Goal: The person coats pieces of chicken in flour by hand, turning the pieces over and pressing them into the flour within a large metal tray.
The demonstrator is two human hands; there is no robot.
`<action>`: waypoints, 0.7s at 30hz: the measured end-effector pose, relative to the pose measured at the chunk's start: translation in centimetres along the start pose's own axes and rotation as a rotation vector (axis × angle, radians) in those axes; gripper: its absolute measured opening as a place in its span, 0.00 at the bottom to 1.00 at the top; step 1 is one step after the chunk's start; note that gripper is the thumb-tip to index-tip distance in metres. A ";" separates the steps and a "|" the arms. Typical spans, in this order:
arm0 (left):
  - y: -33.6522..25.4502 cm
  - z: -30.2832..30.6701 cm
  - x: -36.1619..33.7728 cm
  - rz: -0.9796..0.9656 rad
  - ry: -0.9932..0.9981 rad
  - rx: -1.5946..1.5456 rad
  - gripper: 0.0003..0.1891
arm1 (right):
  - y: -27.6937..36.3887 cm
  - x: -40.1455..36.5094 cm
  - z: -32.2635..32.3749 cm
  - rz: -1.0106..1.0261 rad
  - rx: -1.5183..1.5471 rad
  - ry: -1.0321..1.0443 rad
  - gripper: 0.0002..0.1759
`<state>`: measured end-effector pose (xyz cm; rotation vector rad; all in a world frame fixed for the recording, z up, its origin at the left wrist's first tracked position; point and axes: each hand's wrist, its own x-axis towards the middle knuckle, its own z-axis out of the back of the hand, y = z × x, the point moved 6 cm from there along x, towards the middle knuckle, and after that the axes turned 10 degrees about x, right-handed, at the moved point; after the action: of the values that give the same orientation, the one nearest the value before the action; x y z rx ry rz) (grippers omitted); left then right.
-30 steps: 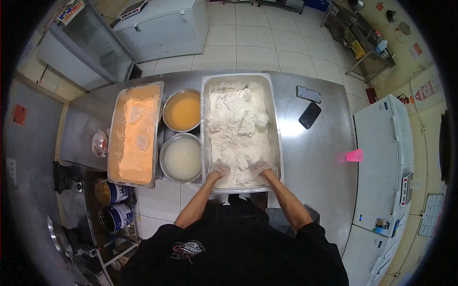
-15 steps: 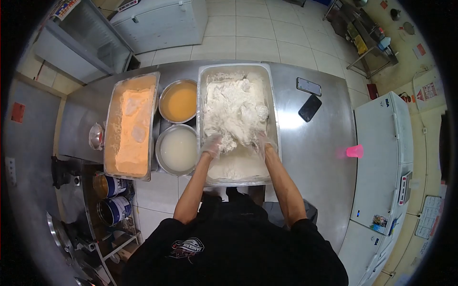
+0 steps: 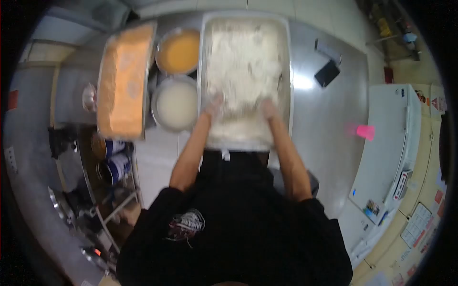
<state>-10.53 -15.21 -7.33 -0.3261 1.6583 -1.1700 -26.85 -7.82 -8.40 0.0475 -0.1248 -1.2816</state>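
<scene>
A deep metal tray (image 3: 290, 71) of white flour (image 3: 244, 52) lies in front of me, with lumpy, coated pieces showing dimly in it. My left hand (image 3: 214, 106), in a clear plastic glove, is at the flour near the tray's left wall. On the other side, my right hand (image 3: 268, 109), gloved likewise, is at the flour near the right wall. Motion blurs both hands, so their fingers and anything in them cannot be made out.
Left of the tray stand a bowl of orange-yellow liquid (image 3: 179, 51), a bowl of cloudy whitish liquid (image 3: 175, 105) and a tray of orange powder (image 3: 125, 86). On the steel table's right side are two phones, including a black one (image 3: 327, 73), and a pink cup (image 3: 366, 132).
My view has tilted, so the table sits higher in it. The flour mound that was heaped between my hands now looks flatter and more spread out. Both hands remain inside the tray.
</scene>
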 end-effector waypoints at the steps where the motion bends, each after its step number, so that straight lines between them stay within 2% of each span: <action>1: 0.3 0.3 0.2 -0.012 0.064 -0.188 0.18 | -0.7 0.7 2.7 -0.016 0.006 0.121 0.09; 2: -2.7 0.5 -0.7 0.095 0.049 0.420 0.14 | -1.3 1.0 4.9 -0.032 0.021 0.219 0.09; 4: 2.6 1.1 0.5 -0.069 0.134 0.441 0.11 | -1.6 0.9 7.3 -0.083 0.058 0.330 0.08; 6: 7.0 2.0 1.3 -0.261 0.197 0.455 0.11 | 0.2 -0.8 6.5 -0.164 0.123 0.352 0.07; 10: 6.2 -2.4 1.2 -0.056 0.107 0.351 0.09 | 4.4 -0.5 0.9 -0.294 0.268 0.290 0.06; 12: 5.5 -4.0 0.9 0.028 0.072 0.305 0.08 | 4.5 1.0 -0.5 -0.349 0.341 0.109 0.05; 14: 2.1 -2.3 0.7 -0.319 0.037 0.557 0.08 | 3.1 1.1 1.0 -0.370 0.409 -0.316 0.05; 16: 0.8 0.0 2.6 -0.287 -0.028 1.051 0.09 | 0.7 0.1 2.5 -0.347 0.416 -0.627 0.05; 18: -0.6 -0.7 1.5 -0.392 0.184 1.294 0.10 | -1.6 -1.0 2.4 -0.393 0.399 -0.422 0.07; 20: -0.4 -1.4 -1.6 -0.487 0.389 1.537 0.12 | -0.3 -1.6 4.5 -0.514 -0.078 0.147 0.10; 21: 3.2 -2.0 -0.9 -0.388 0.298 1.428 0.12 | 0.4 -2.3 4.1 -0.503 -0.002 0.264 0.09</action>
<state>-10.81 -11.97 -9.43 0.4817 0.6241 -2.4392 -27.58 -5.32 -4.46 0.2583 0.1250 -1.7637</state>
